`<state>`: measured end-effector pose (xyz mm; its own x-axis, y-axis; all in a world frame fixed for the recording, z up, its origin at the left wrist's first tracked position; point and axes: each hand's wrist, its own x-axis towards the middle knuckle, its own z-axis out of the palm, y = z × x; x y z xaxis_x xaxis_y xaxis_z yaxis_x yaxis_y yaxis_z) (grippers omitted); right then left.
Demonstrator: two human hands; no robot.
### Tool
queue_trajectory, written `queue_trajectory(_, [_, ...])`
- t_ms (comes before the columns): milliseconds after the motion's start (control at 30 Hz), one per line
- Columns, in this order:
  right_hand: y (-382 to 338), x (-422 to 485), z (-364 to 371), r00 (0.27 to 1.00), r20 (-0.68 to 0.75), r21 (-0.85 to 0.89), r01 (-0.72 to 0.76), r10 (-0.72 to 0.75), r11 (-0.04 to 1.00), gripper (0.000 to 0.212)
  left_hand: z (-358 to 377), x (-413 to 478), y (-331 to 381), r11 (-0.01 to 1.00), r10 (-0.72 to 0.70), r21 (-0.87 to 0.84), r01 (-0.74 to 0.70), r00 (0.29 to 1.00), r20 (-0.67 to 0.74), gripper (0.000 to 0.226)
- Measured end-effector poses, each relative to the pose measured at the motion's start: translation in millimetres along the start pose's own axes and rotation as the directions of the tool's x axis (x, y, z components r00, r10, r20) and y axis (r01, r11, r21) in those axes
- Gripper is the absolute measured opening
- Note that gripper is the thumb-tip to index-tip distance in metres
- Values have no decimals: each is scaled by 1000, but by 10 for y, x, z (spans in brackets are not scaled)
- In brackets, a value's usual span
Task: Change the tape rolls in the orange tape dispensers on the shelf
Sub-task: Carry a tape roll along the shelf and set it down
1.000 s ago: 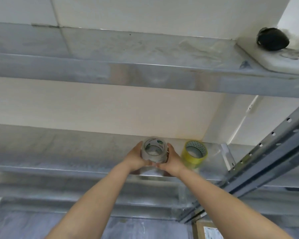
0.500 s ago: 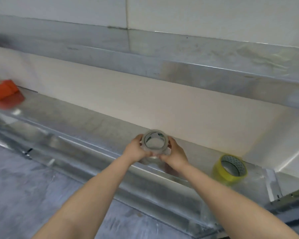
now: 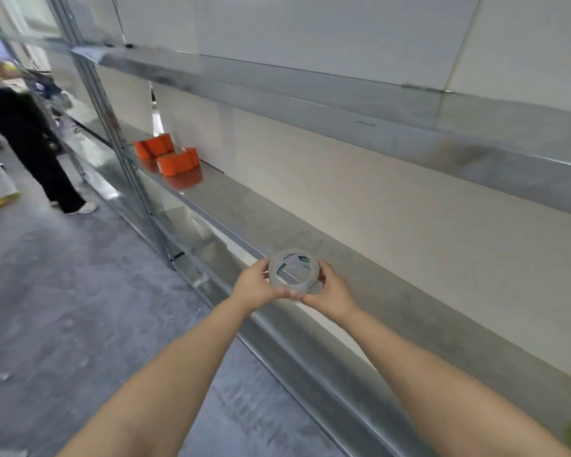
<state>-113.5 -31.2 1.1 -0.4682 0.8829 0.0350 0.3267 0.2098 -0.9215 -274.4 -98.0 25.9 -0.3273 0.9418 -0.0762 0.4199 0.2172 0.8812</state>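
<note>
Shelving: long metal shelf (image 3: 310,232) running from lower right to upper left, second level above; mostly bare along the visible stretch.
Floor: grey concrete floor (image 3: 63,308) to the left of the shelving; bystander (image 3: 23,133) standing far left, well apart from the work.
Orange tape dispensers: two, nearer dispenser (image 3: 178,163) and farther dispenser (image 3: 154,145), just beside each other on the same shelf level, at the far left end next to an upright post; blurred, so loaded or unloaded cannot be told.
Tape roll: clear tape roll (image 3: 293,270) with white printed core, held above the front edge of the shelf, hole facing up toward the camera, axis roughly vertical and tilted a little.
Left grip: left hand (image 3: 256,285) closed on the roll's left side, thumb on the rim.
Right grip: right hand (image 3: 332,290) closed on the roll's right side; fingertips of both hands meeting under the near edge.
Key relation: dispensers lying up and to the left of the roll, along the shelf's long axis, well apart; left hand on the nearer side.
Judged step: carrying replacement roll toward dispensers; no roll change started yet.
Judged next requirement: travel left along the shelf, then free one hand for a dispenser.
</note>
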Motion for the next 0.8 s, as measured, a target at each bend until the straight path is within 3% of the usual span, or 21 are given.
queue_trajectory(433, [-582,812,1325,993,116,-10,37,-35,999,89,-1412,384,-692,999,-42,4,43,993,-110,72])
queue_trajectory(800, [-892,1405,1927,976,193,-19,102,-96,995,68,-2057,723,-1038,996,-73,-54,64,980,-184,74])
